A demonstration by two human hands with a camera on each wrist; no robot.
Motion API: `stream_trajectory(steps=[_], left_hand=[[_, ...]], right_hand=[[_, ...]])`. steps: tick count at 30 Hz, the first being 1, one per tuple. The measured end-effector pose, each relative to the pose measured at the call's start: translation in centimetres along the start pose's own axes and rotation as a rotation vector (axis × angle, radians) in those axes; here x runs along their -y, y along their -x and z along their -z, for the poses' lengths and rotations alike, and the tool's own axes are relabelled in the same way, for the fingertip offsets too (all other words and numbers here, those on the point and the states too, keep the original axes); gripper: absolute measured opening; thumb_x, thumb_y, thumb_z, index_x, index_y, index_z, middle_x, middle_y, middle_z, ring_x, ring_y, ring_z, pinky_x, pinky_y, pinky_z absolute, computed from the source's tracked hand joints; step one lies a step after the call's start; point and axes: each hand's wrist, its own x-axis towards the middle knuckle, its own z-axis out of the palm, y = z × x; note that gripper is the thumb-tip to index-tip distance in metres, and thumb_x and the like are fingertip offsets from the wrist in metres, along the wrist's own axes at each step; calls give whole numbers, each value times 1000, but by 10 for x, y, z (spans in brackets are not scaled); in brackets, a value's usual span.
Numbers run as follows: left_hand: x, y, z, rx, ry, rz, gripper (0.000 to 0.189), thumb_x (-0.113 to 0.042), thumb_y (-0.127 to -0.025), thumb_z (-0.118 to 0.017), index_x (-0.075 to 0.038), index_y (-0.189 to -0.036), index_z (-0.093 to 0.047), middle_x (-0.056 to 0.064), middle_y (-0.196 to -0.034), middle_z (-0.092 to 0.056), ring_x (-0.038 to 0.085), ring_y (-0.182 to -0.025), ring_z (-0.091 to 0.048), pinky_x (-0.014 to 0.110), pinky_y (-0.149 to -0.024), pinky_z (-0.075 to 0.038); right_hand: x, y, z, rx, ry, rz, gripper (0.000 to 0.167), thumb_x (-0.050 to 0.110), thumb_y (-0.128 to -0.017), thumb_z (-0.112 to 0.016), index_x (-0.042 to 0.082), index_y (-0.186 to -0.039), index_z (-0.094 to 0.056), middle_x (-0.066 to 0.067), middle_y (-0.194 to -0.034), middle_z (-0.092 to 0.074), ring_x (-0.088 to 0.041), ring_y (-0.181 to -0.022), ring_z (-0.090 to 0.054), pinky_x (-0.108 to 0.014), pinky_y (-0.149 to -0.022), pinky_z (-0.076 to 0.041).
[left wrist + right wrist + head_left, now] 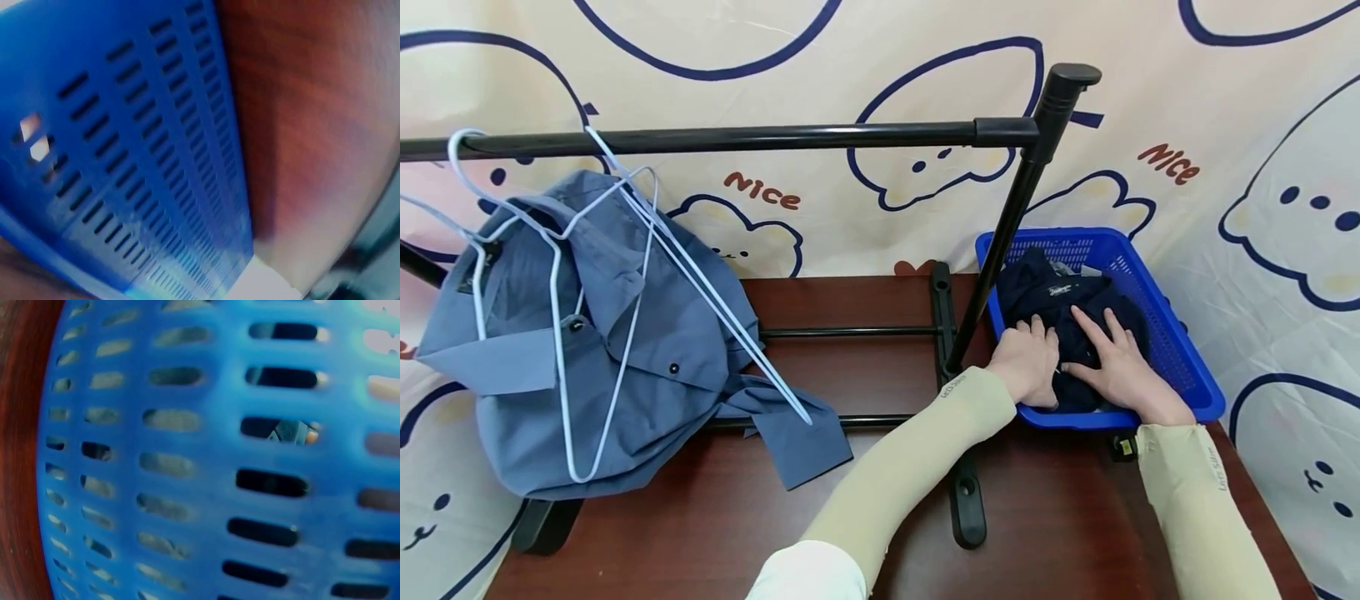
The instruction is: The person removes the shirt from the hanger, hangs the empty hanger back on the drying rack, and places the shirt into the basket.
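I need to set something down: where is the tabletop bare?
Bare tabletop: between the blue garment and left sleeve; also between the rack foot and right sleeve. Crowded: the blue basket, where left hand and right hand touch navy clothing.

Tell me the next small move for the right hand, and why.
Probably curl the right hand's fingers into the dark clothing. They lie spread on top of it, so they seem to have no firm hold, while the left hand is already on the cloth at the other side of the basket.
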Motion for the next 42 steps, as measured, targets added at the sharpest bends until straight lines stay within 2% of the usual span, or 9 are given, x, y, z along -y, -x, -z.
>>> stream_trajectory(steps=[5,9,12,18,23,30,33,36,42], left_hand=[[5,15,-5,-167,140,29,95,-73,-88,-59,-22,-162,-29,4,-165,-26,19,-146,-30,31,-116,-24],[13,34,-10,-271,257,32,91,-71,-92,-56,-23,-163,-25,2,-166,-25,19,-149,-25,33,-120,-16],[22,51,-15,-329,338,-29,91,-68,-94,-56,-22,-164,-22,4,-167,-22,19,-151,-22,34,-121,-13],[44,91,-18,-473,468,-212,84,-60,-97,-58,-17,-162,-27,8,-166,-22,20,-151,-22,32,-120,-10],[67,124,-13,-620,621,-260,78,-55,-97,-62,-18,-160,-34,6,-164,-30,18,-148,-29,35,-119,-19],[103,167,-8,-949,828,-227,70,-37,-95,-73,-14,-154,-44,3,-154,-46,16,-140,-42,38,-113,-34],[113,181,-9,-1053,905,-201,67,-30,-92,-77,-11,-150,-49,3,-149,-50,17,-135,-47,40,-110,-37],[120,192,-14,-1090,950,-167,65,-27,-92,-78,-10,-149,-50,2,-148,-51,18,-133,-48,43,-108,-38],[129,212,-30,-1090,984,-64,66,-28,-92,-77,-13,-151,-49,1,-148,-51,20,-133,-48,48,-107,-38]], right_hand=[[-1,0,0,-15,-12,10,94,32,-100,-68,16,-165,-2,-42,-157,11,-69,-138,6,-73,-110,1],[0,0,0,-25,-14,11,96,33,-99,-69,16,-165,-2,-42,-157,10,-69,-138,6,-74,-110,0],[0,0,1,-26,-19,0,96,35,-99,-69,17,-165,-2,-41,-158,11,-70,-137,6,-76,-108,-1],[-1,1,2,-32,-11,-19,96,37,-99,-68,19,-165,-1,-40,-159,12,-71,-136,7,-79,-104,-3],[-1,2,0,-22,-18,-31,97,42,-99,-67,20,-165,1,-39,-159,14,-69,-137,9,-79,-105,-2],[0,3,0,-39,-35,-3,96,39,-99,-68,18,-165,-1,-40,-159,12,-67,-139,8,-78,-105,-2],[0,4,1,-50,-41,-1,96,40,-99,-68,19,-165,-2,-39,-159,11,-67,-139,8,-79,-105,-2],[1,5,1,-76,-41,-5,96,42,-98,-69,20,-165,-4,-39,-160,10,-68,-139,8,-79,-104,-2],[21,17,13,-165,4,-35,95,48,-97,-68,14,-165,-11,-37,-161,0,-64,-141,10,-82,-101,-2]])
